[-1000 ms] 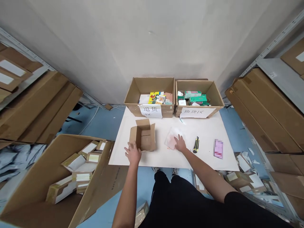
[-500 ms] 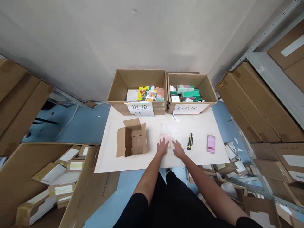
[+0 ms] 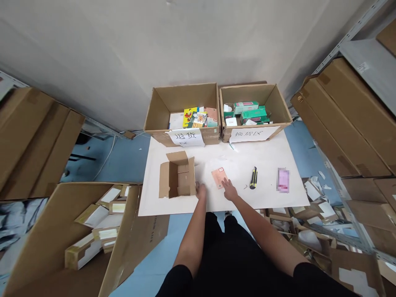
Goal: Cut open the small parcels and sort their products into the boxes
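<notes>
Right hand (image 3: 229,191) flat, gripping nothing, its tips touching the thin pink rectangular packet (image 3: 219,177) near the front edge of the white board (image 3: 269,198). Left hand (image 3: 201,190) rests open against the small brown cardboard box (image 3: 177,179). With no pinch on it, that flat packet may skid away.

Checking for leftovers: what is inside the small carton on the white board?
The small open carton shows only bare cardboard walls and flaps inside. Its near wall hides part of the bottom, by the left hand.

Centre frame, I see a small box (image 3: 177,180) on a sheet (image 3: 269,159), a card (image 3: 219,177) right of it, then a knife (image 3: 253,177). Behind, upper centre: rear left carton (image 3: 185,97) beside rear right carton (image 3: 250,93). Big carton (image 3: 52,206) lower left.
</notes>
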Demonstrator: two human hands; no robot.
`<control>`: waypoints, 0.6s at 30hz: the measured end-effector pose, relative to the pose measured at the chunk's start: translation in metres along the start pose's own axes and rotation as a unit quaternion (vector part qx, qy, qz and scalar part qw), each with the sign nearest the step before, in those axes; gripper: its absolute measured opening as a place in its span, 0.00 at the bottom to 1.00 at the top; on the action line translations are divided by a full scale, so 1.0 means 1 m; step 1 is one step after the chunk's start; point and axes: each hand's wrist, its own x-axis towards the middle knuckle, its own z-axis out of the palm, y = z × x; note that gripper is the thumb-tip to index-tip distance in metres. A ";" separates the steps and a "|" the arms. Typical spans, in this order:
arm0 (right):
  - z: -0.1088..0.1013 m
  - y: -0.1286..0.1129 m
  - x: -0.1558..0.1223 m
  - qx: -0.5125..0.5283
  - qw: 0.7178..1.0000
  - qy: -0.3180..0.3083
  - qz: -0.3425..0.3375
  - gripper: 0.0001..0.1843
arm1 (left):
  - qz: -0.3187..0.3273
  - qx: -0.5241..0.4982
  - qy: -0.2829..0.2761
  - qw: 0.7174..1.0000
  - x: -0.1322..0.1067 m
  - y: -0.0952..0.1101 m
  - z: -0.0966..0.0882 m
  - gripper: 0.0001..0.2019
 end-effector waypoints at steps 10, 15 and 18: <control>-0.004 0.011 0.003 0.043 0.999 -0.011 -0.006 0.51 | -0.082 0.037 -0.062 0.994 0.001 0.024 0.061 0.24; -0.007 0.016 0.005 0.121 0.993 0.009 0.007 0.50 | -0.064 -0.001 -0.084 0.994 0.011 0.030 0.066 0.13; -0.020 0.016 0.003 0.211 0.975 0.062 0.036 0.44 | -0.024 -0.027 -0.087 0.996 0.002 0.042 0.058 0.11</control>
